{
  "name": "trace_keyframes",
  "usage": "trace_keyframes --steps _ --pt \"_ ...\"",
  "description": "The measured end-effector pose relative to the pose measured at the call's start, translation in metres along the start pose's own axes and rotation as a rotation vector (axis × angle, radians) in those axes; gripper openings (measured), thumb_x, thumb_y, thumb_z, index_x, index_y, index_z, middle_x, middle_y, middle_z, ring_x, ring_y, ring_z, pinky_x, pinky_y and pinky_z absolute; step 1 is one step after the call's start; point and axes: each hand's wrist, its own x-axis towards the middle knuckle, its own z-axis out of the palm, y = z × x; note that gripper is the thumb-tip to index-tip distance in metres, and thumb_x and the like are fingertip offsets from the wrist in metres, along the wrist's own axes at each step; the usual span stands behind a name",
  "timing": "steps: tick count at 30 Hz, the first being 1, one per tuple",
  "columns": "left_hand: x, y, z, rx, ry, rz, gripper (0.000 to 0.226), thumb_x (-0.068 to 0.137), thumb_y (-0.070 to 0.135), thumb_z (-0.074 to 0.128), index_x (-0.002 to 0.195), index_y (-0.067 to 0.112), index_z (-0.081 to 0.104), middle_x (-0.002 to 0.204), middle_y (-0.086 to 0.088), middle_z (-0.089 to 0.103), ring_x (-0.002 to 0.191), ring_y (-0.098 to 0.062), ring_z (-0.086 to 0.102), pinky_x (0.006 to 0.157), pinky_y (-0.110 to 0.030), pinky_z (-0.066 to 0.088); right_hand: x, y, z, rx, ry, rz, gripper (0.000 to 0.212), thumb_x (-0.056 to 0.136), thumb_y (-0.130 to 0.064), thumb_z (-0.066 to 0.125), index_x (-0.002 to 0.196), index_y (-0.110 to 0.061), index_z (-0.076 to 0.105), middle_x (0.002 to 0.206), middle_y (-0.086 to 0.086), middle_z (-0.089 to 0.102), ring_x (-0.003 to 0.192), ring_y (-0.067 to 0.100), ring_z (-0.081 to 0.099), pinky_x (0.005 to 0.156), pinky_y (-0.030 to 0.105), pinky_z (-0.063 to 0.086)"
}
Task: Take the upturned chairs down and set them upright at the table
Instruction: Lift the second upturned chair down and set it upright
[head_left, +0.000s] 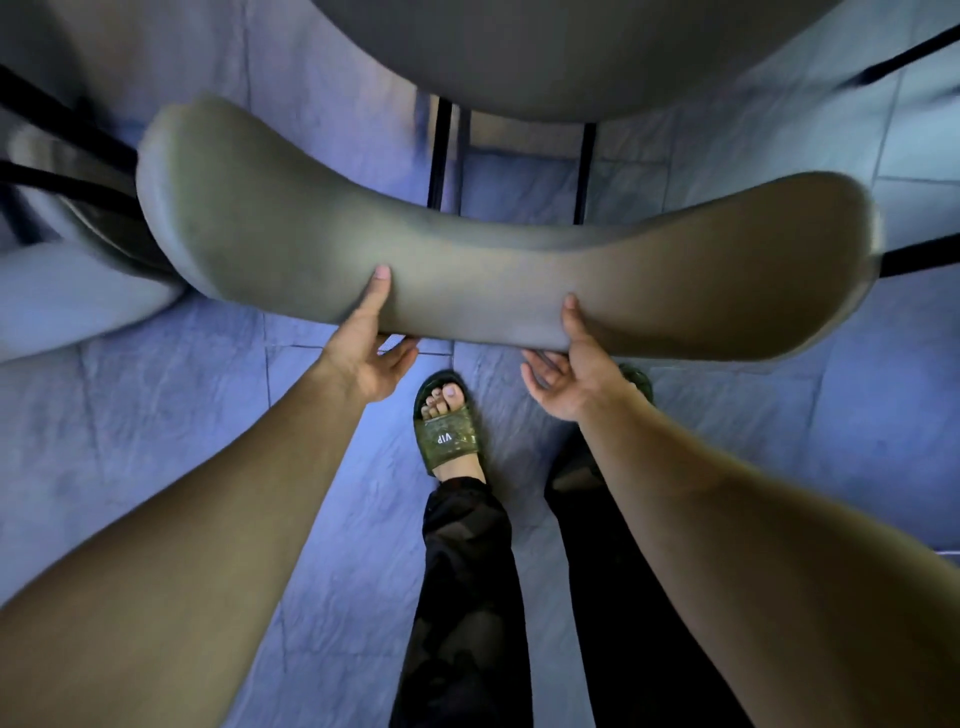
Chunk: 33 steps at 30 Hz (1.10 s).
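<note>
A grey-green padded chair (493, 270) fills the middle of the view, its curved backrest stretching from left to right just in front of me. My left hand (366, 348) grips the backrest's near edge, thumb on top and fingers underneath. My right hand (569, 369) grips the same edge a little further right, in the same way. Black chair legs (439, 156) show beyond the backrest, under the rounded grey table edge (571, 57) at the top. The chair's seat is hidden.
Another grey chair (67, 249) with black legs stands at the left, close to the held backrest. More black legs (914, 254) show at the right. My feet in dark slippers (449, 436) stand on the blue-grey tiled floor (156, 426) below the chair.
</note>
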Motion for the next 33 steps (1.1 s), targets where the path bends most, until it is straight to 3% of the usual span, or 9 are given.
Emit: trace_keyframes --steps 5,9,13,15,17,19,24,27,33 --pt "-0.079 0.021 0.001 0.016 -0.026 0.098 0.052 0.078 0.055 0.069 0.119 0.027 0.051 0.103 0.007 0.057 0.106 -0.019 0.058 0.103 -0.033 0.045 -0.087 -0.009 0.001 -0.012 -0.011 -0.03 0.045 0.078 -0.053 0.073 0.095 -0.014 0.057 0.102 0.004 0.064 0.096 0.018 0.064 0.075 0.031 0.054" --pt "-0.153 0.045 0.002 0.04 -0.022 0.141 0.05 0.079 0.052 0.069 0.118 0.027 0.049 0.104 0.003 0.058 0.106 -0.023 0.058 0.099 -0.035 0.047 -0.171 -0.018 0.005 -0.058 -0.008 -0.062 0.048 0.079 -0.051 0.073 0.103 -0.012 0.058 0.104 0.008 0.067 0.111 0.023 0.064 0.071 0.027 0.054" --pt "-0.225 0.069 0.003 0.108 -0.011 0.192 0.042 0.083 0.045 0.067 0.115 0.024 0.048 0.098 0.0 0.058 0.099 -0.024 0.059 0.091 -0.036 0.049 -0.255 -0.029 0.009 -0.114 -0.009 -0.102 0.044 0.083 -0.048 0.071 0.102 -0.012 0.056 0.088 0.009 0.066 0.084 0.02 0.066 0.081 0.028 0.056" --pt "-0.258 0.084 0.006 0.146 -0.019 0.222 0.042 0.083 0.045 0.067 0.114 0.024 0.048 0.1 -0.001 0.058 0.089 -0.021 0.06 0.087 -0.037 0.05 -0.291 -0.037 0.014 -0.129 -0.018 -0.127 0.042 0.086 -0.047 0.069 0.105 -0.011 0.056 0.081 0.008 0.064 0.077 0.02 0.066 0.068 0.024 0.058" --pt "-0.285 0.098 0.008 0.189 -0.008 0.257 0.036 0.085 0.044 0.064 0.11 0.022 0.049 0.093 0.0 0.057 0.079 -0.018 0.059 0.091 -0.038 0.049 -0.321 -0.042 0.018 -0.142 -0.019 -0.149 0.052 0.086 -0.046 0.068 0.12 -0.008 0.056 0.083 0.009 0.064 0.095 0.025 0.07 0.042 0.019 0.054" --pt "-0.312 0.111 0.014 0.242 0.0 0.299 0.026 0.088 0.042 0.061 0.102 0.022 0.051 0.087 0.0 0.057 0.072 -0.018 0.059 0.091 -0.038 0.048 -0.345 -0.05 0.022 -0.148 -0.013 -0.174 0.059 0.086 -0.044 0.07 0.129 -0.006 0.054 0.087 0.01 0.064 0.106 0.027 0.068 0.035 0.02 0.051" --pt "-0.359 0.14 0.023 0.337 0.04 0.408 0.025 0.088 0.04 0.059 0.101 0.021 0.049 0.085 -0.003 0.063 0.054 -0.019 0.064 0.065 -0.026 0.044 -0.401 -0.074 0.028 -0.25 0.002 -0.189 0.045 0.088 -0.041 0.069 0.112 -0.005 0.056 0.078 0.013 0.064 0.067 0.023 0.065 0.035 0.023 0.051" --pt "-0.387 0.152 0.029 0.377 0.023 0.364 0.024 0.09 0.039 0.056 0.082 0.019 0.047 0.078 -0.003 0.061 0.061 -0.02 0.062 0.073 -0.031 0.045 -0.426 -0.086 0.029 -0.306 0.017 -0.204 0.04 0.09 -0.04 0.066 0.106 -0.004 0.055 0.078 0.014 0.064 0.059 0.024 0.065 0.03 0.021 0.048" --pt "-0.435 0.181 0.038 0.45 0.013 0.315 0.022 0.087 0.038 0.056 0.084 0.018 0.05 0.082 -0.004 0.065 0.064 -0.02 0.066 0.08 -0.038 0.046 -0.464 -0.109 0.037 -0.419 0.092 -0.274 0.035 0.093 -0.041 0.06 0.084 -0.008 0.049 0.07 0.01 0.061 0.026 0.018 0.058 0.028 0.016 0.042"
